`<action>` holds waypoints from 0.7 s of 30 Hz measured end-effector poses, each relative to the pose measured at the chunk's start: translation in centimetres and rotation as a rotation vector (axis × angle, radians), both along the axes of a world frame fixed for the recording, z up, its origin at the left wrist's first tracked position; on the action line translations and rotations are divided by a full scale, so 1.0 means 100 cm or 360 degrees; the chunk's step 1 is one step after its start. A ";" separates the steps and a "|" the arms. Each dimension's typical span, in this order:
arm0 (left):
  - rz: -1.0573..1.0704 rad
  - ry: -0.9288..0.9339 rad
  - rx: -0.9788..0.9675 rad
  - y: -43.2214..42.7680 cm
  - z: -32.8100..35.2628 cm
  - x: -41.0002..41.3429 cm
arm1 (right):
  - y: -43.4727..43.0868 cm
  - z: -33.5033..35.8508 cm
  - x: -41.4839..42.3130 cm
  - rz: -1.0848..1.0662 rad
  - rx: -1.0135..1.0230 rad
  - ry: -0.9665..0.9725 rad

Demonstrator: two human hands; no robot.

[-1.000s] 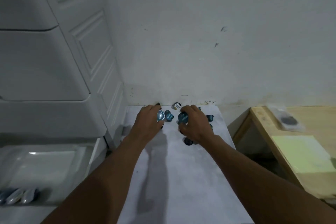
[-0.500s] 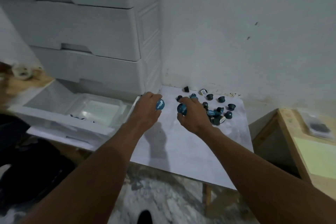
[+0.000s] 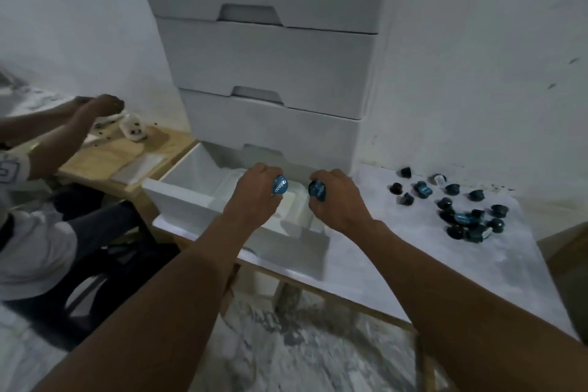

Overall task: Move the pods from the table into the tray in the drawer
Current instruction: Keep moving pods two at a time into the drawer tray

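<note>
The cabinet [image 3: 270,73] stands straight above the drawer [image 3: 178,197], with three shut fronts in view and this one bottom drawer pulled out toward me. The bench [image 3: 413,258] runs off to the right of the drawer, its top level with the drawer's rim. Well to the left of the drawer a second person [image 3: 31,232] sits with one hand raised over another wooden surface, no part of my job. Inside the drawer I can make out one pale tray [image 3: 294,210], mostly hidden under my hands, so I cannot say what it holds. My left hand [image 3: 254,197] hangs over the middle of the drawer, its grip curled round one blue pod [image 3: 279,185] with the foil lid facing right. My right hand [image 3: 337,200] hangs over the drawer's right end, its grip pinching a second pod [image 3: 317,190], lid facing left. That makes two pods in the air above the drawer and none of them set down yet. I judge this to be the carry ending and the drop about to start: the next move calls for lowering both hands over the tray and letting go gently, the right one shifting a little further in from the drawer's right wall so its pod does not land outside the tray. The loose pods [image 3: 461,210] wait on the bench, well to the right of the drawer; I count seven lying apart and a tight clump of about eight more, too overlapped to count exactly, so many more trips remain.
</note>
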State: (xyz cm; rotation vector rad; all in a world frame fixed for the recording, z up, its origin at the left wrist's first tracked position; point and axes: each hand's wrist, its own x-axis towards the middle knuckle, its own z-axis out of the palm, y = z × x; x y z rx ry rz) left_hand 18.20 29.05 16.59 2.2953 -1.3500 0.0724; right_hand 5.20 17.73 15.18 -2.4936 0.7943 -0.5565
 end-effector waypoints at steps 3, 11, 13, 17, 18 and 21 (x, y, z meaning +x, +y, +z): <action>-0.0055 0.0000 0.0044 0.017 -0.003 0.038 | 0.022 -0.005 0.034 -0.0041 0.0024 0.0013; -0.0246 0.0031 0.0139 0.014 -0.013 0.103 | 0.035 -0.019 0.084 -0.0196 0.0074 0.0106; -0.0291 0.0065 0.0187 0.003 -0.019 0.111 | 0.026 -0.022 0.091 -0.0215 0.0101 0.0152; -0.0323 0.0105 0.0277 -0.028 -0.033 0.129 | -0.005 -0.036 0.107 -0.0247 0.0164 0.0251; -0.0326 0.0116 0.0306 -0.036 -0.036 0.133 | -0.012 -0.039 0.112 -0.0251 0.0197 0.0271; -0.0326 0.0152 0.0407 -0.053 -0.051 0.145 | -0.029 -0.055 0.126 -0.0235 0.0260 0.0371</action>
